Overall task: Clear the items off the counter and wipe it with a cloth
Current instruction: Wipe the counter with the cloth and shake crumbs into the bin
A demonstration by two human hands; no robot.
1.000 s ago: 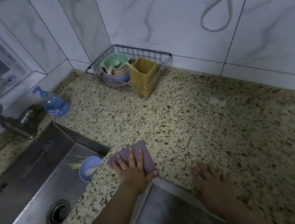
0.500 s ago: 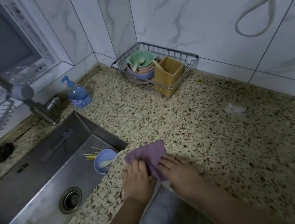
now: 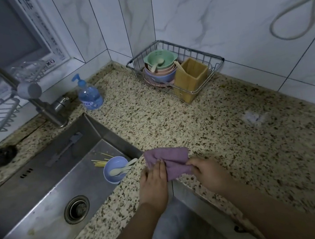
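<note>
At the far left the tap (image 3: 27, 90) arches over the sink (image 3: 41, 203), its spout end cut off by the frame edge. In the sink sit a blue bowl (image 3: 116, 169) with pale spoons in it and some thin yellow sticks (image 3: 101, 162) beside it; what the sticks are I can't make out. A soap bottle (image 3: 89, 95) stands on the counter (image 3: 241, 146) behind the sink.

The left hand (image 3: 153, 185) lies flat, fingers pressing down on the near left part of the cloth (image 3: 167, 158). The cloth is at the counter's front edge, just right of the sink corner, bunched and partly folded. It looks light and limp, likely to crumple and slide easily on the stone, so I'd judge it best handled with a flat palm over the middle or gathered by an edge. The right hand (image 3: 207, 170) pinches the cloth's right edge between thumb and fingertips; how much fabric is tucked under either hand is hidden.

Further back, a wire basket (image 3: 215, 60) holds stacked bowls (image 3: 161, 69) and a yellow box (image 3: 191, 78), so clearing seems unfinished. To the right a pale smear (image 3: 253, 117) sits on the counter; whether it is a spill or a scrap is unclear. A cord (image 3: 292, 17) loops on the wall, its top cut off.
</note>
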